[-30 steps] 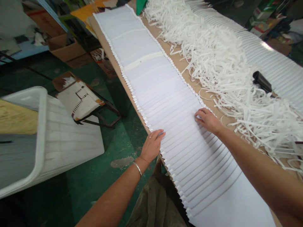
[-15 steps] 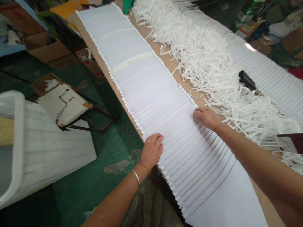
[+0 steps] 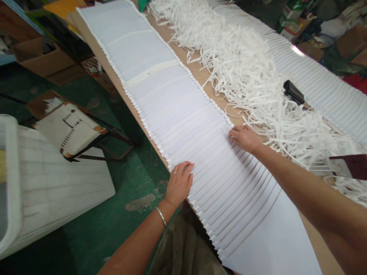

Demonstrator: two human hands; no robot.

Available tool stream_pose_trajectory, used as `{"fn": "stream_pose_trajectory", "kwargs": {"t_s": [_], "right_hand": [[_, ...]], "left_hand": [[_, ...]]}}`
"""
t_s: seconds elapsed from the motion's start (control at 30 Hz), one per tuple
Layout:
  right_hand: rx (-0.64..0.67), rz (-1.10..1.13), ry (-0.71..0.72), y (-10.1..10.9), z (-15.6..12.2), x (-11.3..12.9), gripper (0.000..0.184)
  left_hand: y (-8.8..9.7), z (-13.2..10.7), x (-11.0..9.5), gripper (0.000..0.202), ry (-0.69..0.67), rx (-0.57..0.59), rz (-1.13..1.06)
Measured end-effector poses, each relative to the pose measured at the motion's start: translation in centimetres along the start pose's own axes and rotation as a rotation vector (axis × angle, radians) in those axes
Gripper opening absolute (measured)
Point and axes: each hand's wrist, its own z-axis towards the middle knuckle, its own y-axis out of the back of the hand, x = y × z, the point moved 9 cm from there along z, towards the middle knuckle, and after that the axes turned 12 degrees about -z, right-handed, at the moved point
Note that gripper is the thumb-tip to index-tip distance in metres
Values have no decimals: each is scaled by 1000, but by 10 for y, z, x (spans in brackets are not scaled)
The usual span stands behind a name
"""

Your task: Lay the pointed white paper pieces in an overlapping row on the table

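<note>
A long row of white paper sheets (image 3: pixel 183 99), overlapped like shingles with stepped edges, runs diagonally over the brown table. My left hand (image 3: pixel 180 181), with a ring and a bracelet, is at the near edge of the row. Its fingers bend over the top sheets and the thumb lies close beside them. Across the row, my right hand (image 3: pixel 245 137) has curled fingers on the far edge. Both hands appear closed on the sheets' edges, though the undersides of the fingers are hidden. Toward me the sheets bow upward, ending in one broad bare sheet surface.
A heap of white paper strips (image 3: pixel 243 65) lies along the table (image 3: pixel 210 86), with a black-handled tool (image 3: pixel 294 91) on it. Behind it runs a second row of sheets (image 3: pixel 321 76). At left are a stool (image 3: pixel 70 128), a white plastic bin (image 3: pixel 57 172) and cardboard boxes (image 3: pixel 47 63).
The whole view has shifted slightly, so things sit a little farther left. Both hands keep their places on the sheet edges, with hardly any change in the fingers.
</note>
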Motion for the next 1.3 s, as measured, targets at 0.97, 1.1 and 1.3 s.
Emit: {"fn": "stream_pose_trajectory", "kwargs": {"t_s": [0.97, 1.1, 1.3], "right_hand": [[-140, 219, -172, 8, -155, 151, 69], [-138, 222, -169, 0, -152, 155, 67], [-140, 218, -168, -2, -153, 156, 67]], "left_hand": [[-49, 48, -50, 53, -354, 321, 177], [-53, 50, -41, 52, -368, 332, 212], [-48, 51, -42, 51, -384, 313, 180]]}}
